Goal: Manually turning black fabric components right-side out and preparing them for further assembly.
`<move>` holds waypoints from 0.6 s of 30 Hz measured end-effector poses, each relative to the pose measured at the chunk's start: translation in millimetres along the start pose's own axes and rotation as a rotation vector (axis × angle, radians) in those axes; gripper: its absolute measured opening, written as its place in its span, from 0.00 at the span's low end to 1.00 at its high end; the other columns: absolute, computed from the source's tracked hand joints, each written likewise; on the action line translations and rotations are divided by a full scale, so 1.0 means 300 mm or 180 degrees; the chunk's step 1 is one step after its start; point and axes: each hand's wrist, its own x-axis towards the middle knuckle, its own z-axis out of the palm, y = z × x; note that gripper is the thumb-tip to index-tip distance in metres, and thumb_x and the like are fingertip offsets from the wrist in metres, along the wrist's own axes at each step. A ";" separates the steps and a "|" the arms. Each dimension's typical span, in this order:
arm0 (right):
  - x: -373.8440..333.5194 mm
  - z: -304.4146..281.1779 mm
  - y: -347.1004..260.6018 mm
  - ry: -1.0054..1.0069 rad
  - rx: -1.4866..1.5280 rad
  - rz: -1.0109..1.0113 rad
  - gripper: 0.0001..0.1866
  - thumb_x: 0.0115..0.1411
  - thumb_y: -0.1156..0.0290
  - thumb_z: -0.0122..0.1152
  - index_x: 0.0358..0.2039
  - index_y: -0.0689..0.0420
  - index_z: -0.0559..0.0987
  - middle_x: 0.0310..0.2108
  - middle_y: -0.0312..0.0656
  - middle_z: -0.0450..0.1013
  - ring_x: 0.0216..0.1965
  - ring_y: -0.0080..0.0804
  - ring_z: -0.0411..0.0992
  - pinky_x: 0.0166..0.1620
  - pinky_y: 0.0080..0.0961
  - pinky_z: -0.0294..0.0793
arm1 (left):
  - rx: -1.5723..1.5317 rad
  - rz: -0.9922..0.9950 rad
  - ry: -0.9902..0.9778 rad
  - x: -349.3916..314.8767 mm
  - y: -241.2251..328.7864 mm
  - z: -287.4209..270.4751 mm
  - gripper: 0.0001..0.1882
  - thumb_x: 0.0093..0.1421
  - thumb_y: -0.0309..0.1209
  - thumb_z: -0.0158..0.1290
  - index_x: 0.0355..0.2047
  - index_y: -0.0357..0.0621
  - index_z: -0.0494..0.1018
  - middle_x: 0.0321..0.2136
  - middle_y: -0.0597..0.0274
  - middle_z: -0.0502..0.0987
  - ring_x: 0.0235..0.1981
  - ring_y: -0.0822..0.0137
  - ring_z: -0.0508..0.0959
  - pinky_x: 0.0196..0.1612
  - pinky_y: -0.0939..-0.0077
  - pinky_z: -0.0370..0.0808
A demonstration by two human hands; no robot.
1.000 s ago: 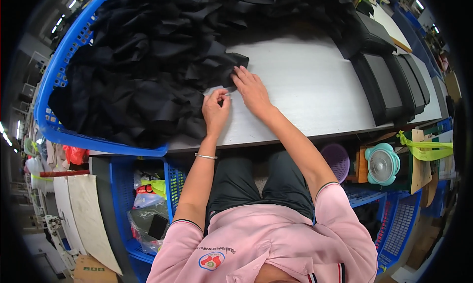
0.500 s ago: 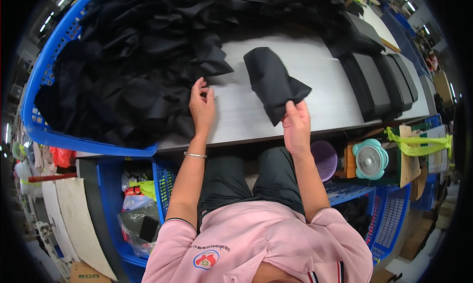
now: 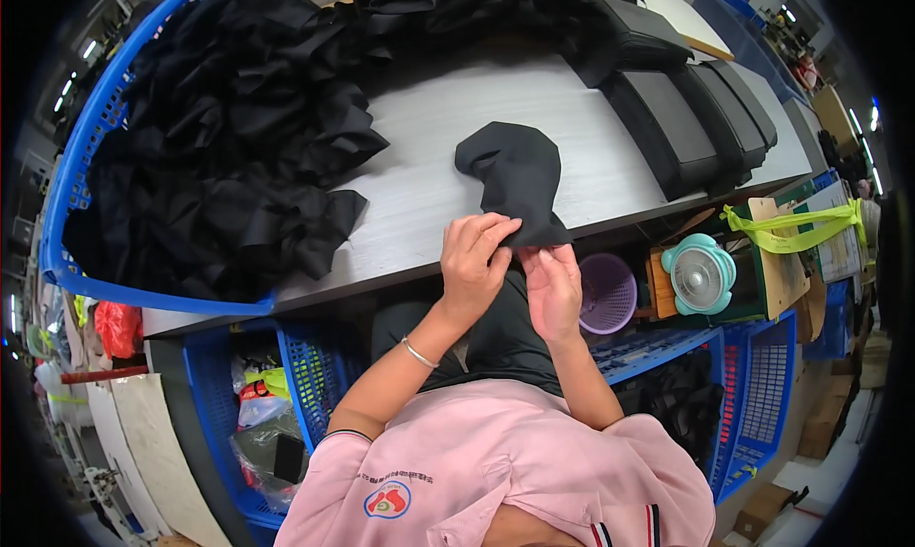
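A small black fabric piece (image 3: 524, 175) lies partly on the pale grey table (image 3: 419, 175), its near end hanging at the front edge. My right hand (image 3: 553, 294) pinches that near end between thumb and fingers. Close beside it, my left hand (image 3: 474, 266) has curled fingers gripping the near left corner of the same piece; the exact hold of its fingertips is partly hidden. On the left, a large heap of black fabric pieces (image 3: 219, 137) fills a blue plastic basket (image 3: 81, 147) and spills onto the table.
Stacked black-and-grey padded blocks (image 3: 667, 132) stand at the table's right. Below the front edge are a purple basket (image 3: 607, 294), a teal fan (image 3: 701, 273) and a yellow-green strip (image 3: 801, 228). Blue crates (image 3: 310, 366) flank my legs; the left one holds plastic bags and a dark phone-like slab (image 3: 288, 457).
My left hand has come from beside the heap to the fabric piece. The right hand has drawn the piece nearer, and it has turned and flattened. The view has shifted slightly.
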 end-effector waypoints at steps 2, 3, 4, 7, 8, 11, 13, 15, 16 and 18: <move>-0.007 -0.021 0.016 -0.0005 0.0030 -0.0002 0.18 0.67 0.79 0.43 0.56 0.61 0.71 0.55 0.42 0.70 0.57 0.31 0.68 0.62 0.32 0.66 | -0.0190 0.0066 -0.0221 0.009 0.029 0.010 0.17 0.46 0.18 0.59 0.39 0.43 0.79 0.37 0.60 0.79 0.38 0.56 0.76 0.43 0.64 0.71; 0.000 -0.143 0.075 0.0042 -0.0149 0.0202 0.18 0.67 0.78 0.44 0.57 0.61 0.70 0.55 0.42 0.70 0.56 0.30 0.69 0.59 0.30 0.69 | -0.0392 0.0135 -0.0443 0.020 0.050 0.018 0.14 0.46 0.18 0.60 0.36 0.43 0.79 0.34 0.61 0.79 0.36 0.57 0.77 0.40 0.64 0.71; 0.009 -0.141 0.092 0.0248 0.0057 0.0199 0.18 0.66 0.77 0.48 0.57 0.60 0.69 0.54 0.41 0.70 0.54 0.28 0.69 0.56 0.27 0.71 | -0.0399 0.0363 -0.0638 0.024 0.076 0.018 0.15 0.45 0.17 0.61 0.34 0.44 0.80 0.31 0.60 0.79 0.32 0.57 0.77 0.36 0.67 0.73; 0.080 -0.299 0.141 -0.1033 0.0530 0.0255 0.19 0.66 0.75 0.51 0.58 0.59 0.68 0.54 0.39 0.70 0.55 0.26 0.69 0.56 0.26 0.71 | -0.0574 0.0182 -0.1007 -0.013 0.154 0.023 0.12 0.46 0.20 0.62 0.33 0.44 0.80 0.31 0.60 0.80 0.33 0.58 0.78 0.36 0.67 0.74; 0.142 -0.272 0.144 -0.0577 0.0589 0.0249 0.18 0.67 0.74 0.51 0.57 0.59 0.69 0.54 0.40 0.71 0.54 0.27 0.70 0.56 0.26 0.71 | -0.0598 0.0234 -0.1246 -0.027 0.182 0.012 0.11 0.46 0.21 0.62 0.32 0.44 0.80 0.31 0.60 0.80 0.33 0.59 0.78 0.37 0.67 0.74; 0.383 -0.097 0.106 0.0782 0.0739 0.0250 0.16 0.69 0.70 0.51 0.55 0.59 0.71 0.52 0.41 0.72 0.53 0.30 0.71 0.57 0.26 0.71 | -0.1238 0.0152 -0.1750 -0.146 0.252 0.003 0.08 0.49 0.22 0.61 0.32 0.43 0.79 0.31 0.59 0.79 0.35 0.58 0.78 0.39 0.68 0.74; 0.459 -0.049 0.092 0.1698 0.0813 0.0267 0.15 0.70 0.67 0.52 0.54 0.59 0.73 0.51 0.42 0.73 0.53 0.31 0.72 0.57 0.26 0.72 | -0.1523 -0.0101 -0.1959 -0.185 0.313 -0.016 0.08 0.52 0.19 0.59 0.34 0.41 0.78 0.33 0.59 0.79 0.38 0.58 0.78 0.43 0.69 0.74; 0.440 -0.101 0.102 0.1186 0.0133 0.0343 0.15 0.68 0.70 0.54 0.54 0.60 0.72 0.49 0.41 0.73 0.52 0.30 0.71 0.57 0.27 0.71 | -0.1685 -0.0421 -0.1622 -0.186 0.311 -0.020 0.09 0.53 0.18 0.58 0.36 0.40 0.77 0.34 0.59 0.78 0.39 0.59 0.78 0.45 0.69 0.74; 0.419 -0.123 0.116 0.0663 -0.0551 0.0416 0.16 0.67 0.73 0.56 0.54 0.62 0.71 0.47 0.40 0.73 0.52 0.29 0.70 0.57 0.28 0.70 | -0.1846 -0.0744 -0.1271 -0.179 0.304 -0.022 0.10 0.54 0.16 0.56 0.37 0.39 0.76 0.35 0.58 0.78 0.40 0.59 0.78 0.47 0.70 0.74; 0.340 -0.154 0.180 0.0220 -0.0353 -0.0069 0.15 0.67 0.74 0.56 0.53 0.62 0.71 0.44 0.39 0.72 0.50 0.29 0.71 0.56 0.27 0.71 | -0.2049 -0.1970 -0.1411 -0.157 0.254 -0.021 0.06 0.62 0.17 0.50 0.38 0.36 0.73 0.37 0.60 0.78 0.40 0.70 0.77 0.46 0.75 0.74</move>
